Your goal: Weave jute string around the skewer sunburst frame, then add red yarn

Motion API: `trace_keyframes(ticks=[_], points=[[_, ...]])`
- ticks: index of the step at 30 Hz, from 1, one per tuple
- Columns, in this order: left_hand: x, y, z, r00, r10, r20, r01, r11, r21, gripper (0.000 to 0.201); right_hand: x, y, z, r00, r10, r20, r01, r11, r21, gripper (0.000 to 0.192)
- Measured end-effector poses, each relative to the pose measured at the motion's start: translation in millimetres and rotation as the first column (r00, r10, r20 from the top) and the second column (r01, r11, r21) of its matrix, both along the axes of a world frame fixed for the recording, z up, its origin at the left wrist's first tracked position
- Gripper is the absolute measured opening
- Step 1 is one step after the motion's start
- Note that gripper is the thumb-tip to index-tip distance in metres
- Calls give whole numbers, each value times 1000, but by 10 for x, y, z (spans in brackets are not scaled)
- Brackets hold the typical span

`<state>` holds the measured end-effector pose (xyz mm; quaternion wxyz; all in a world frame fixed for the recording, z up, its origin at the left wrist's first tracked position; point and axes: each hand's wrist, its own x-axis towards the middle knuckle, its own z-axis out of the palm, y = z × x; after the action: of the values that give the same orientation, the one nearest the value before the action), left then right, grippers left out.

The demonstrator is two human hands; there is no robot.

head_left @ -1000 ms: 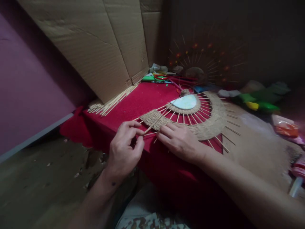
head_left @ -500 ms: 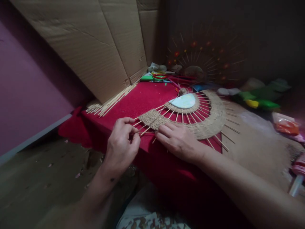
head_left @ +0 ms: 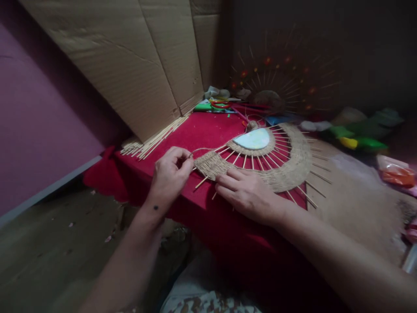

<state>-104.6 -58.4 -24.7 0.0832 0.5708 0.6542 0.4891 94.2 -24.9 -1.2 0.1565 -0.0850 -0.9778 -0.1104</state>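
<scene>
We find the half-round woven piece of tan twine and thin wooden sticks (head_left: 276,163) lying flat on the red cloth-covered counter (head_left: 208,130), near its front edge. Its sticks fan out from a pale blue half-disc (head_left: 253,139) at the centre, and bands of twine cross them. At the left end of the outer band, a loose strand of tan twine (head_left: 203,150) arcs up to our left hand (head_left: 169,178). That hand is closed, thumb and fingers pinching the strand just beside the weave. Our right hand (head_left: 247,193) lies flat with fingers spread narrowly, pressing on the lower edge of the woven band; it holds nothing.

Behind the left hand, a bundle of loose pale wooden sticks (head_left: 153,141) rests against a leaning sheet of brown cardboard (head_left: 140,65). At the back of the counter lie green and red tools (head_left: 215,105), too small to identify. A second stick-rayed piece with red beads (head_left: 283,78) stands in shadow behind.
</scene>
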Motion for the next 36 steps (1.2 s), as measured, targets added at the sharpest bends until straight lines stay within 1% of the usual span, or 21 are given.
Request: trace_keyframes(ticks=[3,5,8,11,13,15,18,21,24,26,28,30,32,36], points=[[-4,47,-8,1000,19,-24,-19,1000,-20,10,36,0,-1,1000,-7,-4,6,1000,-26,28],[5,45,-21,999,15,-31,-16,1000,-27,11,61,-12,20,999,-35,19,36,997,-75,23],[32,15,-42,999,20,-50,-22,999,-31,12,68,-44,106,990,-86,109,104,979,-173,13],[49,-6,-59,999,16,-45,-18,999,-39,12,8,-64,217,979,-129,158,163,962,-221,12],[48,-7,-63,1000,5,-13,-5,999,-40,12,-75,-54,262,976,-145,161,178,961,-212,14],[39,-4,-64,1000,-5,22,6,999,-48,11,-182,-25,267,977,-146,156,174,967,-186,15],[27,-3,-63,998,-24,66,28,998,-62,10,-352,31,214,977,-144,155,166,977,-137,15],[23,-11,-64,998,-28,65,32,997,-69,10,-472,62,151,969,-166,184,184,979,-83,15],[17,-18,-65,998,-20,65,25,997,-74,9,-509,64,109,964,-175,200,185,982,-32,16],[5,-24,-69,994,-30,108,37,998,-59,8,-495,63,78,971,-159,178,162,987,-4,17],[-8,-42,-77,985,-52,167,54,999,-7,6,-465,67,36,981,-152,118,151,988,17,18],[-14,-83,-86,979,-66,194,56,997,58,3,-433,78,-13,988,-151,38,150,988,26,18],[-6,-153,-97,986,-51,157,34,993,111,4,-410,90,-56,991,-132,-26,133,991,24,20],[40,-328,-125,1000,21,-15,-19,990,139,7,-399,111,-90,994,-67,-81,68,998,11,23]])
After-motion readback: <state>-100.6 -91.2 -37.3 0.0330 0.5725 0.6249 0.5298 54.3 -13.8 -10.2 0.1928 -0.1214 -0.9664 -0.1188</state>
